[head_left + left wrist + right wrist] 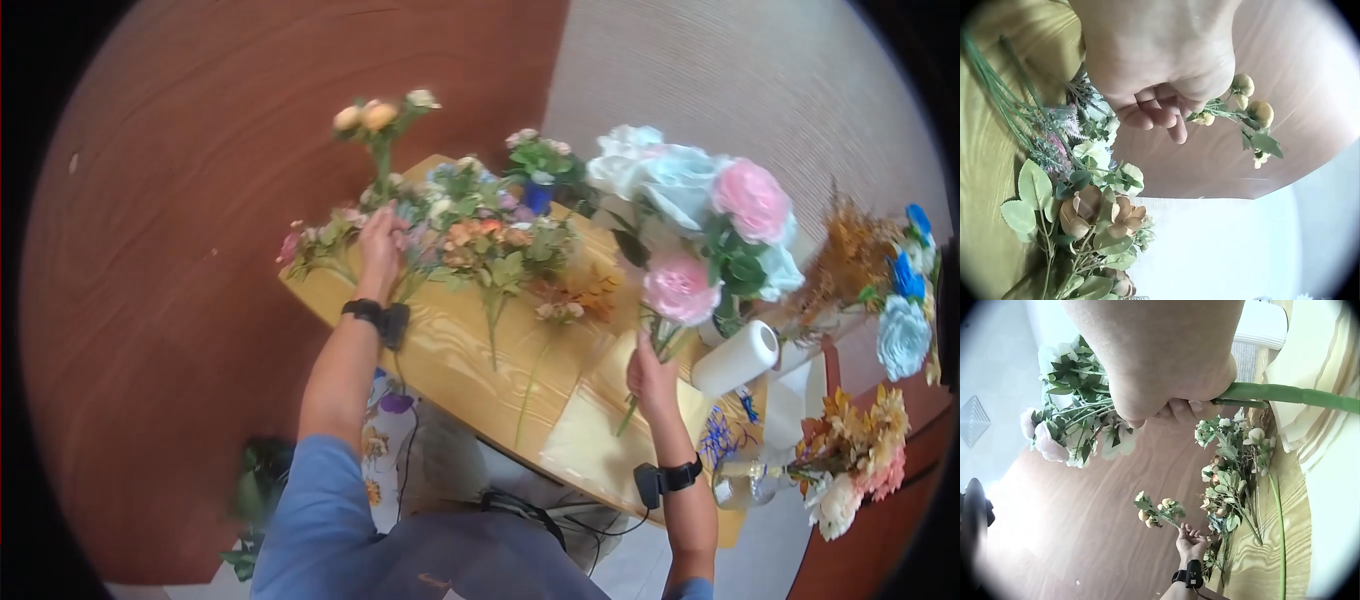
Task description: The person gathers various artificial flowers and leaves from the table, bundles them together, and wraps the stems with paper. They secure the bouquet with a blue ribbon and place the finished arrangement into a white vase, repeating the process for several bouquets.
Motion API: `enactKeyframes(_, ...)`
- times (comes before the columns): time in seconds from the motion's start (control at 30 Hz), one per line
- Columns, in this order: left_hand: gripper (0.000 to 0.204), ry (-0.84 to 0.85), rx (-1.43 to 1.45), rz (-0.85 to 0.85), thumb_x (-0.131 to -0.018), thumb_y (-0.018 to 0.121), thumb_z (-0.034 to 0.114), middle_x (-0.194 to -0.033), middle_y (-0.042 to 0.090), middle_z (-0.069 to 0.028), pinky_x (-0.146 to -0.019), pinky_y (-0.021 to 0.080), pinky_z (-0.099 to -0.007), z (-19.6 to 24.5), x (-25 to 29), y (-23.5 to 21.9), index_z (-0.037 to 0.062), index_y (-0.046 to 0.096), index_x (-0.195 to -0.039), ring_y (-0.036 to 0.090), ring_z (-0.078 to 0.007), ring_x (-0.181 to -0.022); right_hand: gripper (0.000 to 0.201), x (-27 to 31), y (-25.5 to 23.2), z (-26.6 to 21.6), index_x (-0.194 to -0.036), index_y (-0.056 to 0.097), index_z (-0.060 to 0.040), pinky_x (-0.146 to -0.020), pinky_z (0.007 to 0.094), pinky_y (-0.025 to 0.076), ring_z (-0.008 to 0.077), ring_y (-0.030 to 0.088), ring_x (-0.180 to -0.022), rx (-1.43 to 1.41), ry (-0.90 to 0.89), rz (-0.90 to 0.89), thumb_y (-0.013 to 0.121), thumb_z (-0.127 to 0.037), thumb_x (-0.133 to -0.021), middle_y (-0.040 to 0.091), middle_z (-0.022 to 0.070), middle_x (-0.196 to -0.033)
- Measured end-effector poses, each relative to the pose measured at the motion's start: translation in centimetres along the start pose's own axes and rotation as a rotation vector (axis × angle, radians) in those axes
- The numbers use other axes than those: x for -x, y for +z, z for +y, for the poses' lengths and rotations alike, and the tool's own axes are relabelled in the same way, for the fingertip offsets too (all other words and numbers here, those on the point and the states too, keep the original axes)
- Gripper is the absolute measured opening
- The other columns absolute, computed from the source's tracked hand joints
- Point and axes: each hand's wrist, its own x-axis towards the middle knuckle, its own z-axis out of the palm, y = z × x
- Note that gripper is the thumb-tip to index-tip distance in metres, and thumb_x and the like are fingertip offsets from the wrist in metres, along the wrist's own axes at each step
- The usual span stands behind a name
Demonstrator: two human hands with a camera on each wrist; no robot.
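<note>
My left hand (380, 245) grips a sprig of peach-yellow artificial flowers (378, 116) by its stem, blooms upward, at the table's far left. In the left wrist view its yellow buds (1261, 114) stick out past the curled fingers. On the right, my right hand (652, 380) holds a big bouquet of pink, white and pale blue flowers (752, 200). Its fingers wrap the green stem (1300, 395), whose lower end extends beyond the fist in the right wrist view. Beside the left hand lies a heap of mixed flower sprays (480, 235), orange, cream and purple.
The wooden table (440, 335) carries pale paper sheets (590, 425), a white cylinder (735, 358) and blue twisted strands (722, 437). A blue pot (537, 197) with a small plant stands at the back. A clear vase (745, 485) with autumn-coloured flowers (860, 445) is at right.
</note>
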Motion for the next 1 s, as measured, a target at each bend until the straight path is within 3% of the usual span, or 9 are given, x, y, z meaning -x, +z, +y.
enactKeyframes(0.13,0.036,-0.021,-0.042,-0.006,-0.099,0.048,0.019,-0.062,0.048,0.0016,-0.041,0.027,-0.0205,1.2,0.8,-0.4,-0.0007,0.050,-0.130,0.035,-0.0051,-0.045,0.041,0.0,0.1,0.1,-0.063,0.038,-0.0161,-0.034,0.0221,0.018,0.0042,0.028,-0.035,-0.012,-0.014,-0.006,0.059,-0.033,-0.093,0.033,-0.0072,-0.048)
enactKeyframes(0.3,0.028,-0.006,-0.062,0.037,-0.100,0.047,0.023,-0.054,0.026,0.0086,-0.038,0.020,-0.0202,2.1,1.5,2.2,0.0026,0.059,-0.114,0.027,-0.0021,-0.042,0.035,-0.8,0.7,-0.5,-0.070,0.041,-0.0158,-0.034,0.0216,0.019,0.0037,0.029,-0.036,-0.032,0.045,-0.007,0.061,-0.035,-0.092,0.034,-0.0084,-0.050)
enactKeyframes(0.4,0.027,0.026,-0.007,-0.011,-0.100,0.043,0.023,-0.054,0.028,0.0079,-0.037,0.020,-0.0214,3.2,2.9,5.7,0.0033,0.059,-0.111,0.026,-0.0035,-0.041,0.037,-1.2,2.7,-2.4,-0.071,0.039,-0.0170,-0.033,0.0219,0.017,0.0040,0.026,-0.035,-0.021,-0.042,0.051,0.061,-0.038,-0.092,0.030,-0.0092,-0.049)
enactKeyframes(0.47,0.030,0.121,0.187,-0.132,-0.100,0.045,0.022,-0.056,0.033,0.0051,-0.041,0.027,-0.0213,3.9,4.5,8.2,-0.0014,0.057,-0.114,0.032,-0.0052,-0.044,0.034,-2.1,3.2,-2.8,-0.074,0.041,-0.0160,-0.033,0.0227,0.017,0.0041,0.026,-0.036,-0.005,-0.052,0.072,0.062,-0.038,-0.091,0.031,-0.0091,-0.050)
enactKeyframes(0.57,0.031,0.109,0.213,-0.174,-0.100,0.044,0.020,-0.061,0.042,0.0012,-0.047,0.035,-0.0237,5.0,7.6,12.7,-0.0051,0.054,-0.115,0.040,-0.0088,-0.051,0.035,-2.7,3.9,-3.3,-0.074,0.042,-0.0156,-0.034,0.0234,0.018,0.0043,0.026,-0.037,-0.007,-0.062,0.062,0.062,-0.039,-0.091,0.031,-0.0086,-0.051)
enactKeyframes(0.6,0.030,0.120,0.240,-0.324,-0.100,0.046,0.018,-0.068,0.050,-0.0018,-0.054,0.040,-0.0236,5.0,8.1,12.9,-0.0067,0.055,-0.113,0.047,-0.0099,-0.060,0.035,-2.7,3.9,-3.2,-0.074,0.042,-0.0155,-0.035,0.0237,0.019,0.0045,0.026,-0.037,0.005,-0.065,0.044,0.062,-0.039,-0.091,0.031,-0.0083,-0.051)
enactKeyframes(0.63,0.030,0.102,0.241,-0.337,-0.100,0.046,0.018,-0.068,0.050,-0.0018,-0.054,0.040,-0.0236,4.7,8.8,13.6,-0.0067,0.055,-0.113,0.047,-0.0099,-0.060,0.035,-2.9,3.8,-2.8,-0.074,0.042,-0.0155,-0.035,0.0237,0.019,0.0045,0.026,-0.037,-0.001,-0.060,0.064,0.062,-0.039,-0.091,0.031,-0.0083,-0.051)
enactKeyframes(0.87,0.020,0.155,-0.063,-0.460,-0.096,0.051,0.010,-0.073,0.064,-0.0065,-0.057,0.048,-0.0225,5.1,15.0,18.0,-0.0054,0.062,-0.102,0.060,-0.0113,-0.064,0.045,-4.3,3.9,-1.5,-0.064,0.045,-0.0115,-0.035,0.0263,0.025,0.0079,0.035,-0.038,0.110,-0.060,0.082,0.061,-0.045,-0.090,0.037,-0.0042,-0.049)
enactKeyframes(1.0,0.019,0.122,-0.244,-0.662,-0.094,0.056,0.012,-0.073,0.067,-0.0075,-0.055,0.049,-0.0220,5.0,18.2,20.8,-0.0045,0.065,-0.091,0.062,-0.0098,-0.062,0.057,-4.5,3.9,-1.4,-0.065,0.045,-0.0105,-0.036,0.0261,0.025,0.0084,0.034,-0.038,0.062,0.014,0.056,0.047,-0.061,-0.090,0.036,-0.0046,-0.050)
